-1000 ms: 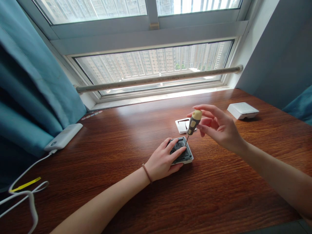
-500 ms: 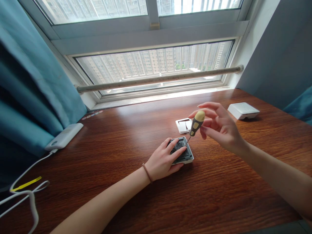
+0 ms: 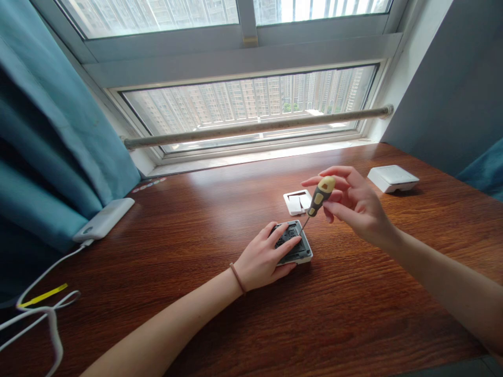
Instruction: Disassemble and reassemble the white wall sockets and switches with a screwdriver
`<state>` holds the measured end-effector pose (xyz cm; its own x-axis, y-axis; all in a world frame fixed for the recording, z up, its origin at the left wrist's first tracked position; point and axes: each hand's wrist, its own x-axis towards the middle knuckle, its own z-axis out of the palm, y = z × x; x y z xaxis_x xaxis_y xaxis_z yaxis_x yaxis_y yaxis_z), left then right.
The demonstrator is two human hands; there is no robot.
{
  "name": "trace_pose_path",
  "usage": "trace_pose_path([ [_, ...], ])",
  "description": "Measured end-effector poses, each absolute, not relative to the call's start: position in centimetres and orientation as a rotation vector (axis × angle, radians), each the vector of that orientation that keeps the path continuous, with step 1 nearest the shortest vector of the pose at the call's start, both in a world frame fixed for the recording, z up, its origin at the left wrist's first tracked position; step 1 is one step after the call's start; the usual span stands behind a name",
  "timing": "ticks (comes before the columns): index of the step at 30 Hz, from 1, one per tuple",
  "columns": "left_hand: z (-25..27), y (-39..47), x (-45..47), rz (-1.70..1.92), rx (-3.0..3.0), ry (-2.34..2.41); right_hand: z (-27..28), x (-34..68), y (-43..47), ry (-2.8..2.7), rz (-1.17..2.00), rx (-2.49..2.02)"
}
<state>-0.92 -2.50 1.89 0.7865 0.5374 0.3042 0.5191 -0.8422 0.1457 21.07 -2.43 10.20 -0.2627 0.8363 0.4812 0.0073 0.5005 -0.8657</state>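
Observation:
My left hand (image 3: 268, 255) grips a small square device (image 3: 303, 254), white at the sides with a dark grey slotted face turned up. Its fingers lie across that face, hiding part of it, and the thumb presses the near side. In my right hand (image 3: 356, 204) is a screwdriver (image 3: 320, 196) with a dark grey and pale yellow handle, held loosely by thumb and fingertips. The screwdriver leans to the right, its thin shaft reaching down to the device beside my left fingertips. Whether its tip sits in a screw cannot be made out.
Just behind the device lies a white frame-like plate (image 3: 291, 204). A white square box (image 3: 393, 178) rests at the back right of the wooden table (image 3: 176, 225). On the left are a white power bank (image 3: 104, 220), a white cable (image 3: 51, 269) and a yellow strip (image 3: 45, 295).
The screwdriver's handle has tipped slightly to the right, and the fingers of my right hand have shifted around it. My left hand and the device stay in place.

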Motion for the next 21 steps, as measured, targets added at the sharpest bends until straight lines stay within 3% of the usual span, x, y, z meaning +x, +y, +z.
trace_pose_path([
  [6,1.93,-2.52,-0.92,0.513,2.920,0.868,9.39,21.21,-1.98,-1.698,0.590,-0.914],
  [12,1.89,-2.52,-0.98,0.517,2.924,0.867,9.52,21.14,-2.15,-1.723,0.779,-0.816],
  [18,1.84,-2.51,-0.99,0.497,2.927,0.866,9.17,21.17,-1.82,-1.646,0.564,-0.929],
  [21,1.81,-2.51,-0.98,0.504,2.921,0.874,9.55,21.21,-2.02,-1.661,0.733,-0.852],
])
